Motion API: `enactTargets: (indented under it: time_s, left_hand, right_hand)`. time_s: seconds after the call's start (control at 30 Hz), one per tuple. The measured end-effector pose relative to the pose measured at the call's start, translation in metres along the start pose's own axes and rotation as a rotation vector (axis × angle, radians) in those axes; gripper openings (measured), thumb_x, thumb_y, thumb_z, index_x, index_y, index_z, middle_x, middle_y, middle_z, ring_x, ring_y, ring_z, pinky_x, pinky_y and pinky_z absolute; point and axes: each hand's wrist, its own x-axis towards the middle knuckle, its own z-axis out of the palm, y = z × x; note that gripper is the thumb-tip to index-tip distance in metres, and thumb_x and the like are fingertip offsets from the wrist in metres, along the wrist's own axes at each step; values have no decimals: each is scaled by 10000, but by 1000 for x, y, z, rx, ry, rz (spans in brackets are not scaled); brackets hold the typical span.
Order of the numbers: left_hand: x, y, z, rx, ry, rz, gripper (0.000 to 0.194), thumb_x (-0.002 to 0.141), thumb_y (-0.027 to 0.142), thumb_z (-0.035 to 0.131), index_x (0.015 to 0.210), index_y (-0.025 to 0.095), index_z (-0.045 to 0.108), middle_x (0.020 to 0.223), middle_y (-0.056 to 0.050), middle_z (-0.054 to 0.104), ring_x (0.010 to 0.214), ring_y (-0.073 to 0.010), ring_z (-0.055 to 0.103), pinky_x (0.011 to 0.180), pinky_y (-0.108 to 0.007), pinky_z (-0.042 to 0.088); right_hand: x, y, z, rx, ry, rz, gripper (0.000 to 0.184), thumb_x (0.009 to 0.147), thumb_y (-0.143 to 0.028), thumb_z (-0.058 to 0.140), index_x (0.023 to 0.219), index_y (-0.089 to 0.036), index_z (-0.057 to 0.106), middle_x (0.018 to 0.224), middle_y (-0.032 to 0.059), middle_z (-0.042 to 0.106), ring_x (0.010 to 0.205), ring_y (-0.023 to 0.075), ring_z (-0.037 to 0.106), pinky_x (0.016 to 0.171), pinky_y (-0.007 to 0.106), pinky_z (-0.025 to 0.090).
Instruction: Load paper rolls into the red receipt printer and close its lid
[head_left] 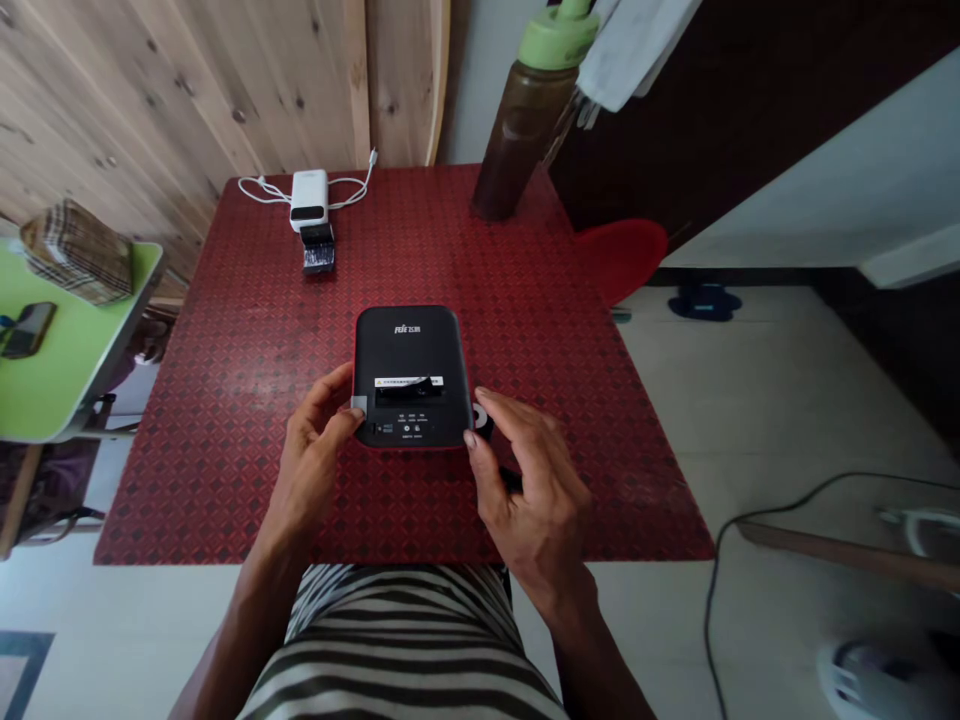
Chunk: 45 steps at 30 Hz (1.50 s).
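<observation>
A flat black device [412, 345] with rounded corners and a red lower rim lies on the table in front of me. Across its top run a narrow slot and a white label, with a crumpled glossy black strip [409, 388] lying over them. My left hand [319, 435] grips its left edge, thumb resting by a small grey square [360, 404] at the near corner. At the right edge, the thumb and index finger of my right hand [525, 470] close around a small black piece with a white ring [480, 416], partly hidden by the fingers.
On the patterned red table [247, 480] stand a white power bank [309, 195] with a cable, a small black item [318, 250] and a brown bottle [517, 130] with a green lid. A red stool [626, 255] is at the right, a green table [60, 370] at the left.
</observation>
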Motion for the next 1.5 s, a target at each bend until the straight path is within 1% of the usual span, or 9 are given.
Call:
enactTargets:
  time_s: [0.3,0.6,0.73,0.87,0.97,1.07,1.13,1.33,1.5]
  left_hand:
    - [0,13,11,-77,52,-82,476,834,305,844,1307,257,816,1366,-78,828,1395,-347,707,1233,-538,486]
    - [-1,8,13,-56,61,-68,516,857,292,799,1371,252,790,1399,-80,829,1252,-311,759,1052,-451,573]
    - [-5,1,8,-31,12,-55,501,970,355,766,1463,270,752,1451,-90,804,1267,-314,759,1073,-467,580]
    - [-7,-3,5,71,6,32,488,1004,375,738,1484,287,753,1463,-84,796,1275,-315,754,1098,-480,584]
    - [-7,-7,3,148,-7,146,474,1031,440,729,1476,280,748,1483,-90,789,1279,-325,761,1096,-492,601]
    - [-6,-14,2,183,-16,232,481,1076,520,692,1481,261,723,1507,-107,776,1302,-332,760,1126,-515,594]
    - [-5,-20,1,188,-19,271,517,1082,570,680,1488,252,710,1505,-120,771,1314,-341,752,1132,-527,587]
    - [-3,-25,1,185,-16,292,601,1059,658,673,1494,244,691,1428,-135,784,1237,-348,760,1069,-522,597]
    - [-2,-26,1,172,-21,287,606,1050,667,676,1490,251,680,1417,-131,778,1211,-339,764,1056,-510,600]
  right_hand:
    - [-1,1,5,-3,-25,92,386,1111,-150,698,1493,-203,680,1297,138,861,1169,249,849,1023,412,723]
    - [-4,6,6,18,-98,205,452,1108,-235,668,1557,-196,650,1319,168,860,1151,314,859,986,492,729]
    - [8,8,-2,-28,-124,163,410,1110,-258,692,1518,-219,670,1266,144,865,1107,311,853,964,501,722]
    - [41,11,-3,-35,-151,-24,279,1099,-125,693,1342,-246,754,1283,108,865,1150,281,832,1051,486,689]
    - [70,12,12,-15,-352,-140,283,1108,-46,610,1200,-234,800,1264,101,870,1138,272,818,1046,469,685]
    - [94,12,37,-114,-644,-161,258,1089,-23,609,1096,-186,808,1167,122,870,1085,292,807,971,453,678]
    - [102,12,54,-176,-747,-165,231,1069,-16,636,1060,-166,812,1076,127,870,1024,292,815,929,433,662]
    - [103,25,87,-168,-755,-174,245,1023,-7,667,965,-186,823,1009,143,863,918,312,852,906,456,654]
    - [110,34,89,-165,-778,-216,256,985,4,665,926,-203,803,976,127,862,900,306,845,874,436,642]
